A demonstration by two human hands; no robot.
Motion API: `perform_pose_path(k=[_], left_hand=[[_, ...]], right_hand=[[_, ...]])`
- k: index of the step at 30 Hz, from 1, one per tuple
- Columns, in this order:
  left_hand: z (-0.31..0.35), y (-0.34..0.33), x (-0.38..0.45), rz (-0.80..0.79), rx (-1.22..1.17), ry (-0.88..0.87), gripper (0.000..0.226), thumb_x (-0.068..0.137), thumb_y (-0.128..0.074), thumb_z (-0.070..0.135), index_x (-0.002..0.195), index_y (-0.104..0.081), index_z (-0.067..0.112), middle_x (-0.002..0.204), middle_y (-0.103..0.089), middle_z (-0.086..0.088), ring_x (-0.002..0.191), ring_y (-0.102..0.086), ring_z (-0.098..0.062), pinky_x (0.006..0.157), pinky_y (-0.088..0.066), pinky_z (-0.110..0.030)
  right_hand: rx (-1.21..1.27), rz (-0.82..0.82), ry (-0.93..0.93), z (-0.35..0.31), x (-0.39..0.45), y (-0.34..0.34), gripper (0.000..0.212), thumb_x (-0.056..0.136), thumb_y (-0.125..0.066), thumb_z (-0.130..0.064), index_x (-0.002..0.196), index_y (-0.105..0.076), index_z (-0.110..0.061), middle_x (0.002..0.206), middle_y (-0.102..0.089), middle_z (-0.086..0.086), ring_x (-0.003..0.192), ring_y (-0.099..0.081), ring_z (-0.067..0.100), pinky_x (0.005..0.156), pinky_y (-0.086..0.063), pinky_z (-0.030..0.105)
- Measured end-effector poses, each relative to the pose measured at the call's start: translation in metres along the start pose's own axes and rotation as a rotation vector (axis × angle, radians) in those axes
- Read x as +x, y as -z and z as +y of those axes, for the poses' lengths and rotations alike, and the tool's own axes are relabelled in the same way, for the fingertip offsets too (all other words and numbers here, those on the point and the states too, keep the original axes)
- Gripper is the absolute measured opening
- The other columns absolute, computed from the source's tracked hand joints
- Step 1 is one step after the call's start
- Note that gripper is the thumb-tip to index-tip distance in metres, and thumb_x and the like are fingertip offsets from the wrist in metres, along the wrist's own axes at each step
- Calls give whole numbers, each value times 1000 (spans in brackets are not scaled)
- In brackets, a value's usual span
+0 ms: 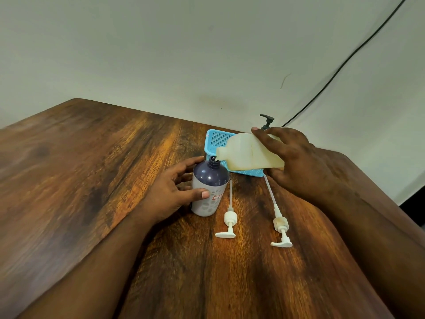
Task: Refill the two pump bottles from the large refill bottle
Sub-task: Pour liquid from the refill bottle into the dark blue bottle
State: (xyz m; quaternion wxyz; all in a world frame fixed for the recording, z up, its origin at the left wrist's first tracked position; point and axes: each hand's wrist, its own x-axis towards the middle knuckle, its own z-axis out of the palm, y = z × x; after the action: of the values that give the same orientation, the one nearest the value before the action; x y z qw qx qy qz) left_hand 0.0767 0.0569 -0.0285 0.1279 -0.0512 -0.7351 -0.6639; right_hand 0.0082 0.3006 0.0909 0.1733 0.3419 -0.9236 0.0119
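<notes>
Pouring step: the right hand (296,162) grips the tipped refill bottle (246,153) over the purple bottle (208,187), left hand (170,192) fingers wrapped steadying it; next, hold the tilt.

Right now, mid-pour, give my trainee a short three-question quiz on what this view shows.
1. True or false: the large refill bottle is tipped with its mouth at the neck of the dark-topped bottle.
2. What does the left hand hold? A) a pump head B) the dark-topped bottle C) the blue basket
3. How many white pump heads lie loose on the table?

Key
1. True; the right hand grips the refill bottle.
2. B
3. Two: the nearer pump head and the farther-right pump head.
</notes>
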Motion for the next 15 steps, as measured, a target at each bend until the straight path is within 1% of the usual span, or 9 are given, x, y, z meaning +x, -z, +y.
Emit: perform_pose_path(k=[4, 6, 11, 13, 15], left_hand=[[1, 0, -1, 4, 2, -5, 74, 71, -82, 7, 134, -52, 33, 130, -59, 12, 116, -57, 2, 82, -52, -12], [0, 0, -1, 5, 3, -8, 75, 71, -82, 7, 135, -52, 32, 131, -59, 11, 117, -56, 1, 83, -52, -13], [1, 0, -1, 4, 2, -8, 74, 72, -81, 6, 134, -51, 32, 130, -58, 13, 113, -56, 7, 80, -51, -9], [1, 0, 0, 7, 6, -11, 74, 72, -80, 5, 134, -51, 33, 129, -57, 15, 110, -55, 12, 78, -49, -7], [1, 0, 0, 4, 13, -10, 74, 72, -81, 7, 135, -51, 33, 131, -56, 16, 113, -54, 11, 78, -49, -6]], right_hand=[[27, 18, 10, 1, 0, -2, 91, 79, -73, -24, 149, -15, -33, 149, -33, 8, 137, -24, 30, 111, -30, 53], [31, 24, 18, 1, 0, -3, 90, 79, -73, -23, 149, -16, -32, 149, -34, 9, 137, -25, 30, 110, -29, 51], [42, 32, 19, 1, 0, -2, 89, 81, -71, -22, 148, -14, -33, 150, -32, 7, 138, -23, 28, 112, -28, 50], [46, 37, 19, 1, 0, -3, 87, 82, -71, -22, 148, -15, -33, 150, -32, 7, 138, -23, 28, 111, -27, 48], [51, 46, 23, 2, -1, -4, 86, 81, -71, -22, 148, -17, -32, 150, -33, 8, 137, -24, 29, 110, -28, 47]])
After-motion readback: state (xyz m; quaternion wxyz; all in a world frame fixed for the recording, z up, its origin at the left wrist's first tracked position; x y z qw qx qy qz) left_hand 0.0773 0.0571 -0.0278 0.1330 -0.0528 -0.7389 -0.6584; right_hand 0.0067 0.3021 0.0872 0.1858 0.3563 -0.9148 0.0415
